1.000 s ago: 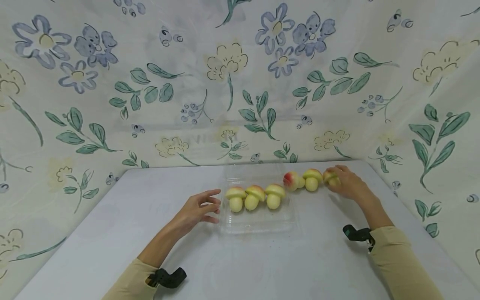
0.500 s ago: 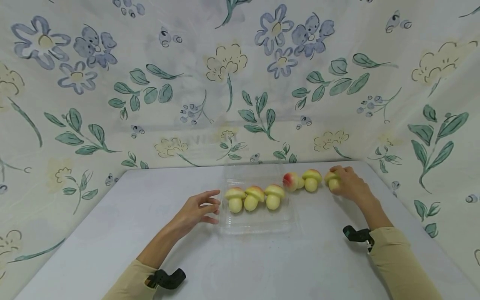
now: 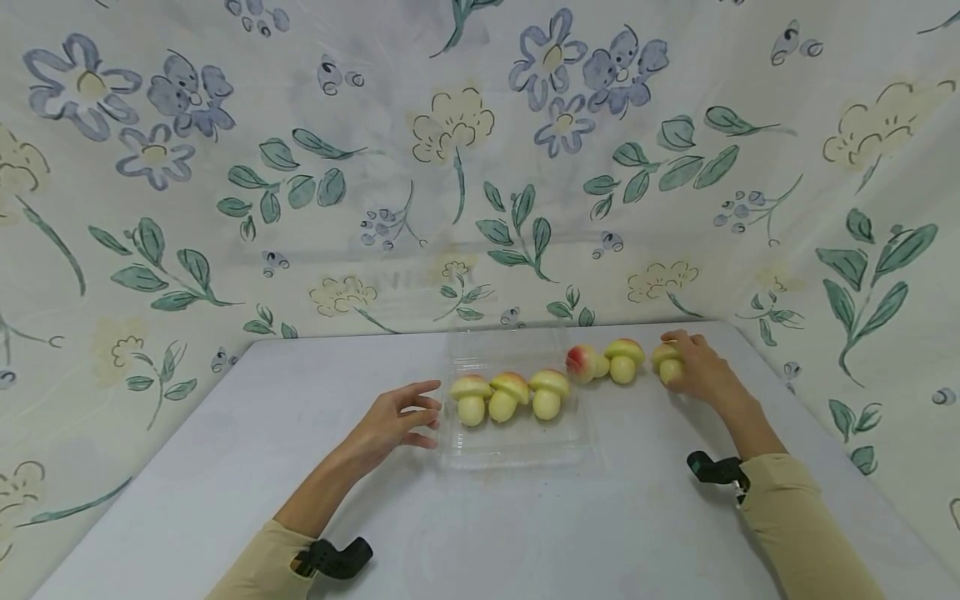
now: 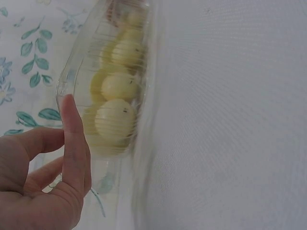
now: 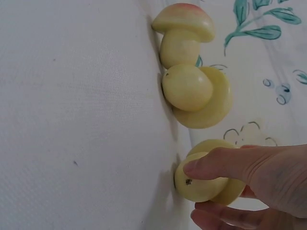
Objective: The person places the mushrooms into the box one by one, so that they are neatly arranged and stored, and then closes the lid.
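Observation:
Three yellow toy mushrooms [image 3: 508, 398] with pinkish-topped caps stand in a row inside a clear plastic container [image 3: 517, 454]. My left hand [image 3: 393, 417] is at the container's left side, its fingers fairly straight; in the left wrist view a fingertip [image 4: 69, 103] appears to touch the container wall. At the back right, my right hand [image 3: 701, 371] pinches another toy mushroom [image 5: 196, 184], the thumb over its stem and fingers on the far side. That mushroom's base sits on or very close to the table. Part of its cap is hidden by the hand.
Between the container and my right hand are two more toy mushrooms: one lying on its side with a red cap [image 3: 581, 363], one upright [image 3: 623, 361]. A floral curtain [image 3: 450, 208] hangs behind the white table [image 3: 480, 533]. The container's clear lid [image 3: 506, 346] stands open at the back.
My right hand has shifted slightly right with its mushroom, widening the gap to the neighbouring upright one. The left hand and the container stay in place.

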Available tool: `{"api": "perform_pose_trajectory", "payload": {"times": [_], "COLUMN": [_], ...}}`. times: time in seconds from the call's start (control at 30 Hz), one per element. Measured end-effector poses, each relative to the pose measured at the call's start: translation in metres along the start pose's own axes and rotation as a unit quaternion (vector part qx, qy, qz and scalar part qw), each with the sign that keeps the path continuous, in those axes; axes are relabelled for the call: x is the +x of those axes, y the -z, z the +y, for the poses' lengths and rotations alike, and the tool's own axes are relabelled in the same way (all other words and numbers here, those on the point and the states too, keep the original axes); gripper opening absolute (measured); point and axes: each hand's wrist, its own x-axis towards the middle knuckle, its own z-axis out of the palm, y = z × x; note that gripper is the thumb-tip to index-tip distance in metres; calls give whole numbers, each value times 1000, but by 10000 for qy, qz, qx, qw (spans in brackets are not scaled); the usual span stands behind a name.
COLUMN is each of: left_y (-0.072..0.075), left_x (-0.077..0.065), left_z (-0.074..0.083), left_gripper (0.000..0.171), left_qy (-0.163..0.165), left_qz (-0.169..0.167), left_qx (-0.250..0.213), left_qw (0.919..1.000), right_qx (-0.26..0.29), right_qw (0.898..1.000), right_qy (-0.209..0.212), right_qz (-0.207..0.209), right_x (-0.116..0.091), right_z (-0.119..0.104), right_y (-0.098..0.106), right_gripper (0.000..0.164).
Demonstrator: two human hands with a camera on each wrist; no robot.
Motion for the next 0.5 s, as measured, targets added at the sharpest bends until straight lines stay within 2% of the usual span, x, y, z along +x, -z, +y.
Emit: {"api": "perform_pose_trajectory", "payload": {"times": [0.5], "left_y": [0], "left_x": [0], "left_z": [1], "left_gripper": [57], "left_qy": [24], "left_qz": [9], "left_qx": [-48], "left_qw": [10000], "right_qx": [24], "right_qw": [10000], "right_qy": [13], "right_qz": [-51], "right_x": [-1], "right_z": [0], "right_y": [1], "right_gripper": [65]}}
